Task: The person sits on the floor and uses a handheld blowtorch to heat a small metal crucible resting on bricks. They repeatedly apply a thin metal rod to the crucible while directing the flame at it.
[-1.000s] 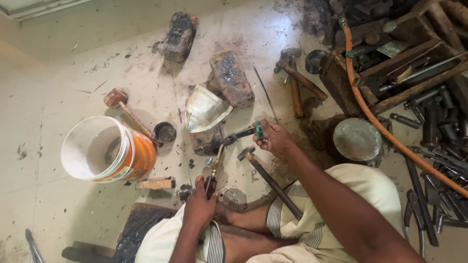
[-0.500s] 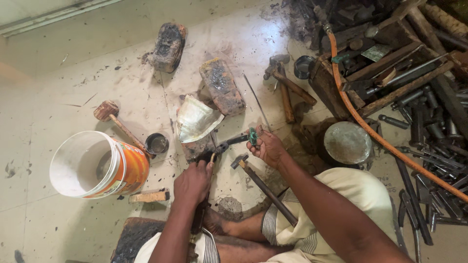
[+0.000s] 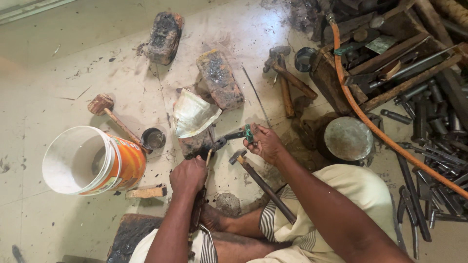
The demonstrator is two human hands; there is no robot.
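My left hand (image 3: pixel 188 176) is closed around the handles of long dark tongs (image 3: pixel 204 171) that reach forward to a small dark block (image 3: pixel 196 143) on the floor. My right hand (image 3: pixel 264 142) grips a torch with a green knob (image 3: pixel 237 135), its dark nozzle pointing left at the tongs' tip. A pale bent metal sheet (image 3: pixel 191 116) leans just behind that spot. A hammer (image 3: pixel 257 179) lies on the floor between my hands, its handle running back toward my knee.
A white and orange bucket (image 3: pixel 92 160) lies at the left beside a small dark cup (image 3: pixel 153 139) and a mallet (image 3: pixel 108 113). Two blackened bricks (image 3: pixel 219 79) sit ahead. An orange hose (image 3: pixel 370 119), a round metal lid (image 3: pixel 348 139) and wooden crates of tools fill the right.
My left hand has moved forward along the tongs toward the dark block. The right hand with the torch has stayed near the same spot; the view has shifted slightly.
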